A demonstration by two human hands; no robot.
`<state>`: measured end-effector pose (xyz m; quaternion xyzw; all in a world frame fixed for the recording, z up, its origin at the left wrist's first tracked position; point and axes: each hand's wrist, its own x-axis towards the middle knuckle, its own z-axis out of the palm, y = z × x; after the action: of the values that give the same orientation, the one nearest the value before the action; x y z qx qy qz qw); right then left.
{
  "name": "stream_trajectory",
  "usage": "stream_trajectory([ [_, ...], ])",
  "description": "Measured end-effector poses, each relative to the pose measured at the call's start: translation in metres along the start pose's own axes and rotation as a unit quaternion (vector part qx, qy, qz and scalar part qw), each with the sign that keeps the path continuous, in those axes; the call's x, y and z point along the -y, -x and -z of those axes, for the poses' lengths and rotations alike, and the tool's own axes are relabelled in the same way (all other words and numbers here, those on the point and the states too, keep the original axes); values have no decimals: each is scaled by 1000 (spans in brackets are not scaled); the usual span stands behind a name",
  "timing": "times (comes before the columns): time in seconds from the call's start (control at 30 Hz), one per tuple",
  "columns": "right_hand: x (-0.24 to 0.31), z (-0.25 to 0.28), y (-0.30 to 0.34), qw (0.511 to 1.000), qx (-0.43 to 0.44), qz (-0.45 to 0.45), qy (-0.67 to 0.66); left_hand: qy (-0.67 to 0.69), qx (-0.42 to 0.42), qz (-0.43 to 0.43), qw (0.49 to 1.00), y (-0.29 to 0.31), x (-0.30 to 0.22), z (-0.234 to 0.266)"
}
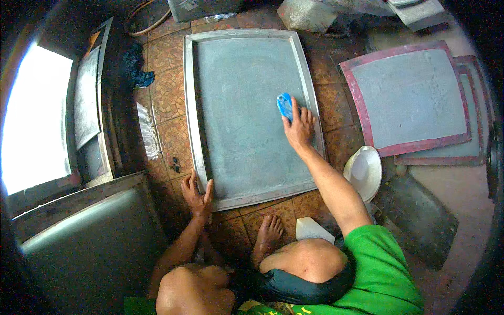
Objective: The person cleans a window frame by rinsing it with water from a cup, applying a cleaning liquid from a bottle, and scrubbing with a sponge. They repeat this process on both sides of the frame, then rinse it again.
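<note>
A large screen-printing frame (192, 105) with pale grey rails and grey-green mesh lies flat in front of me. My right hand (301, 127) is over the mesh, towards the right rail. It grips a blue oval scrubber (284, 105) with whitish patches, pressed to the mesh; whether it is a brush or a pad I cannot tell. At the frame's near left corner, my left hand (197, 197) straddles the rail, thumb towards the inner edge and fingers along the outer side.
Screens with reddish borders (367, 105) lie at the right. A white oval bowl (363, 173) tilts beside my right forearm. Dark framed panels (94, 236) lean at the left near a bright opening (37, 121). A dark crumpled cloth (139, 68) lies on the brown tiles (170, 134).
</note>
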<state>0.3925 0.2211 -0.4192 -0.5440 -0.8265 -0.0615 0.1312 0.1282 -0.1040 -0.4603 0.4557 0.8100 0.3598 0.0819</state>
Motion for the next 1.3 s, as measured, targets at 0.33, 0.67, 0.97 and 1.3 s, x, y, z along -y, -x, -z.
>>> stream_trajectory([
  [0.33, 128, 56, 138, 909, 129, 329, -221, 9, 12, 17, 1000, 8, 12, -1],
  [0.67, 94, -25, -62, 989, 51, -21, -137, 13, 28, 44, 999, 9, 10, 9],
  [0.97, 176, 34, 84, 928, 134, 292, -186, 16, 14, 38, 999, 13, 18, 0],
  [1.3, -77, 81, 110, 961, 99, -150, -210, -44, 89, 40, 994, -1, -2, 12],
])
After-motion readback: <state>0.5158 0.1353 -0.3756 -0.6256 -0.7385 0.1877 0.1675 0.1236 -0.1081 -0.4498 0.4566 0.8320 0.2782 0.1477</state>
